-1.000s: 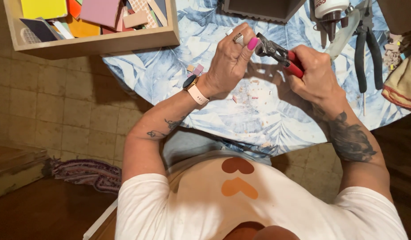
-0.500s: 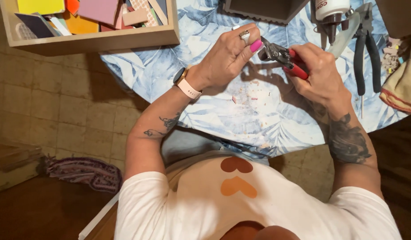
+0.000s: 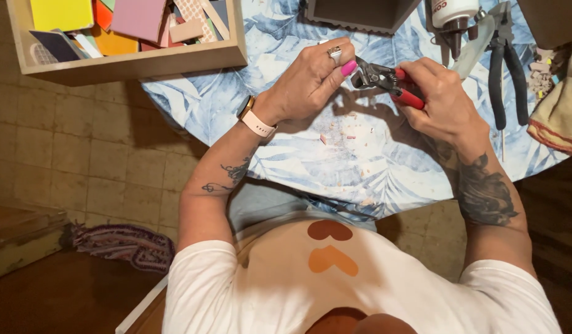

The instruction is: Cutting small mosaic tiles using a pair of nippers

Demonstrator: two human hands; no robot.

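My right hand [image 3: 437, 102] grips red-handled nippers [image 3: 388, 80], their dark jaws pointing left over a table covered with a blue leaf-print cloth [image 3: 310, 161]. My left hand [image 3: 307, 83], with a ring and a pink thumbnail, pinches something small at the jaws; the piece itself is hidden by the fingers. A pale watch sits on the left wrist. Small pinkish chips [image 3: 341, 133] lie scattered on the cloth below both hands.
A wooden box [image 3: 137, 62] of coloured tiles stands at the table's far left. Black pliers [image 3: 505, 68], a glue bottle [image 3: 453, 15] and a cloth [image 3: 558, 105] lie at the right. A grey frame [image 3: 360, 15] sits at the back. A rug [image 3: 122, 244] lies on the floor.
Both hands stay together at the nippers and have drifted slightly right and up in view. The left fingers have shifted closer around the jaws.
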